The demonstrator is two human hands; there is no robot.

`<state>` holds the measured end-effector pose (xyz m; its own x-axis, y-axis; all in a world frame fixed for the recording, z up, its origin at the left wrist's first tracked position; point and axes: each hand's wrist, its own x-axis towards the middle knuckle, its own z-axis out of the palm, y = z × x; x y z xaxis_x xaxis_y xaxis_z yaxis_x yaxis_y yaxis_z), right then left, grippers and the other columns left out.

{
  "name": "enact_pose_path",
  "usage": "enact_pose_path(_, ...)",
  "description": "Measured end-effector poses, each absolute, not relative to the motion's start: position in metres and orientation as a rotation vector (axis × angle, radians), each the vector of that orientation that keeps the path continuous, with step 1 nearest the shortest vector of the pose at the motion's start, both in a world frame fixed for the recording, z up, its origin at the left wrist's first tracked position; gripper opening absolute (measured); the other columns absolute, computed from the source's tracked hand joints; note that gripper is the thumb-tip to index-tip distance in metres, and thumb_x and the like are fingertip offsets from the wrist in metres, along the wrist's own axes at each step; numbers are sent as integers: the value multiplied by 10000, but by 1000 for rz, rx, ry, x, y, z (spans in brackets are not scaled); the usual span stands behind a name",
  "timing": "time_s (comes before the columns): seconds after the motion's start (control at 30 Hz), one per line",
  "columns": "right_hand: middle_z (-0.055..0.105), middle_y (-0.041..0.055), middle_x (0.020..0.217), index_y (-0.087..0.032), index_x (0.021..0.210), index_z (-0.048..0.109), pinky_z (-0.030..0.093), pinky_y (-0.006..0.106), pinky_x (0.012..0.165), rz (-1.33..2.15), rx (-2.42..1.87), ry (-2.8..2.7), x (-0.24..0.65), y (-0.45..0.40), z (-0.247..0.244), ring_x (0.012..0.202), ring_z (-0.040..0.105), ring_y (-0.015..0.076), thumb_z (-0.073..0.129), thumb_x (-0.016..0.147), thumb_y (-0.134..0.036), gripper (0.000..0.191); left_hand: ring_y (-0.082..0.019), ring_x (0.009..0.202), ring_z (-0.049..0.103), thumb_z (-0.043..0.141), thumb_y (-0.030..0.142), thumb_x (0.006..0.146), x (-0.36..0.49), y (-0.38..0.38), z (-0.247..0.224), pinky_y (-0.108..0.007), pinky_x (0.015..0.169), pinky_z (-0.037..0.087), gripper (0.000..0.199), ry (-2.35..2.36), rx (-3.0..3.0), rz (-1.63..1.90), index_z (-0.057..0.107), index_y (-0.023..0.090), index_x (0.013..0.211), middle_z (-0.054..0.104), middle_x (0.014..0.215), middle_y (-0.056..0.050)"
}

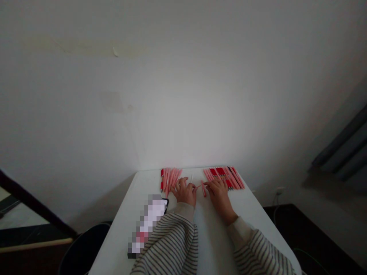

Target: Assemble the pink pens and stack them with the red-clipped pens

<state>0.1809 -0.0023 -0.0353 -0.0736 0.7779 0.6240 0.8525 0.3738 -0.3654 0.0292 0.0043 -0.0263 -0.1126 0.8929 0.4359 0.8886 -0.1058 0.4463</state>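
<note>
My left hand [185,191] is over the white table, its thumb and forefinger pinched on a thin pink stick [198,187]. Its other fingers reach over the lower ends of the left group of pink pens [171,178]. My right hand [218,193] is beside the right group of pink and red pens [236,178], fingers bent and partly over them; what its fingertips hold, if anything, is too small to tell. Between the hands lies a pink and red pen piece [203,188]. A thin white stick [192,178] lies just behind my left hand.
A phone with a blurred screen [149,223] lies on the left of the white table [213,248]. The table's far edge meets a grey wall [183,95]. A dark round bin [83,252] stands left of the table, and a socket with a cable [280,190] is at right.
</note>
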Motion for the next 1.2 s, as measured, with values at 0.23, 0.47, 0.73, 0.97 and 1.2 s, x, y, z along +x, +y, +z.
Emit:
enact_pose_path(0.23,651,36,934,-278,1001,662,318,430,950,-127,-1413,-1884,179,-7,-32,997,497,226,474,900,-265,214,-249,1218,393,663,330,730,32,3,-24,-569,1066,188,57,2060,2087,1088,700,290,748,564,1226,-1)
enact_pose_path(0.47,646,31,916,-297,1009,669,319,424,941,-106,-1407,-1896,180,-5,-33,984,501,222,493,894,-266,213,-240,1219,382,660,357,730,31,5,-25,-531,1068,168,75,2020,2080,1058,706,302,751,563,1230,0)
enact_pose_path(0.73,629,41,927,-301,956,696,359,398,861,-93,-1435,-1826,182,-2,-39,934,515,218,506,887,-319,202,-229,1211,403,693,313,702,32,4,-27,-542,1083,163,29,2012,2083,1070,701,306,729,571,1220,16)
enact_pose_path(0.97,662,27,902,-304,925,700,360,398,857,-80,-1436,-1834,183,-1,-39,928,533,220,524,870,-308,184,-233,1200,413,685,358,712,33,2,-24,-553,1079,148,53,2002,2065,1069,702,311,732,580,1221,17)
enact_pose_path(1.2,683,36,925,-277,914,700,349,419,891,-37,-1420,-1796,183,-2,-39,945,561,216,508,867,-273,198,-250,1207,409,707,328,688,32,1,-22,-592,1072,133,41,2026,2048,1074,704,324,729,594,1226,35)
